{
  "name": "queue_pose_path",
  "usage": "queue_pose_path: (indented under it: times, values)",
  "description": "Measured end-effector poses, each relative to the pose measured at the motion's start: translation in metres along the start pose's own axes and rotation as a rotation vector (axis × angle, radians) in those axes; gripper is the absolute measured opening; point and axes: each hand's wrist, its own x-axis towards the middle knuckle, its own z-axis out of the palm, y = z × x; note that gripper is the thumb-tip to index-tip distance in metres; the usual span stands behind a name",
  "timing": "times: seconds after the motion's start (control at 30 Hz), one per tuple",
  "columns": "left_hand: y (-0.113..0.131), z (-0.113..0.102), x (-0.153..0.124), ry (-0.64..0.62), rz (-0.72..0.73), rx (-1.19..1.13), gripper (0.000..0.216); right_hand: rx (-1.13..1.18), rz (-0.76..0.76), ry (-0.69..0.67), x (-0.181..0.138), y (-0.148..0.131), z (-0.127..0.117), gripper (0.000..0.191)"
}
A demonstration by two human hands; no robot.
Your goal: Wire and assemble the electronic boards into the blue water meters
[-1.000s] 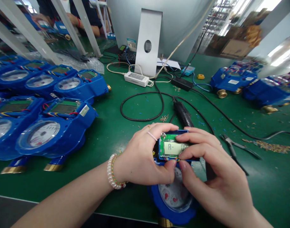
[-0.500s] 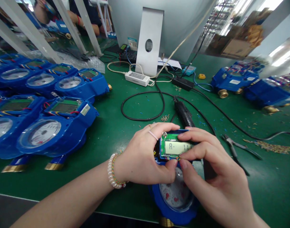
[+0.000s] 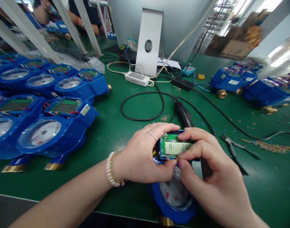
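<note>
A blue water meter stands in front of me, its round dial partly covered by my hands. At its top sits a green circuit board with a lit display reading "A-" and digits. My left hand is closed around the board's left side, fingers over the top edge and thumb at the bottom edge. My right hand pinches thin coloured wires between thumb and finger at the board's lower edge, with another finger resting on the board's upper right.
Several blue meters stand in rows at left; more meter bodies are at right. A black corded tool lies behind my hands. Pliers and loose screws lie at right. A monitor stand rises behind; a person sits beyond.
The digits on the display have changed. My hands keep nearly the same hold, with only a slight shift.
</note>
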Motion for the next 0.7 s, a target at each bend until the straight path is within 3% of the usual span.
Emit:
queue_pose_path:
  times: [0.43,0.7]
  values:
    - [0.000,0.006,-0.002,0.072,-0.015,0.005,0.061,0.036,-0.037,-0.134,0.001,0.009,-0.014,0.012]
    - [0.001,0.006,0.000,0.076,-0.022,0.005,0.060,0.062,-0.013,-0.079,0.001,0.010,-0.010,0.011]
